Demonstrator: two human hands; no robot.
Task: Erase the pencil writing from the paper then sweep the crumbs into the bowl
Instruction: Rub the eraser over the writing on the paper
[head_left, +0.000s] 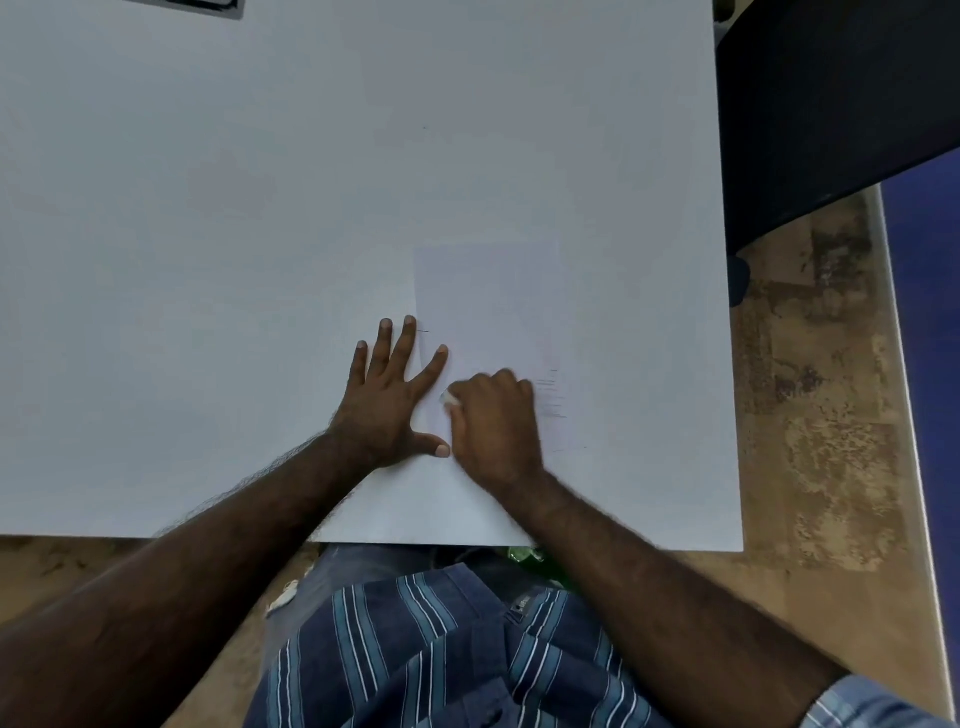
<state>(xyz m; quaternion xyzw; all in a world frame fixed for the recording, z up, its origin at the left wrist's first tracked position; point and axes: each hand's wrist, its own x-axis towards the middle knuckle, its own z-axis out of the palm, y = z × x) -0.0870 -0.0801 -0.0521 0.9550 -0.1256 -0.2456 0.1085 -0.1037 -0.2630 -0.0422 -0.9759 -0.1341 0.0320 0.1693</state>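
A white sheet of paper lies on the white table near its front edge. Faint pencil writing shows along the sheet's right side. My left hand lies flat with fingers spread, pressing on the paper's left edge. My right hand is closed around a small white eraser, whose tip touches the paper just right of my left index finger. The hand looks slightly blurred. No bowl is in view.
The table's right edge runs beside a dark chair or cabinet. A dark-edged object peeks in at the table's far left corner. The front edge of the table is close to my lap.
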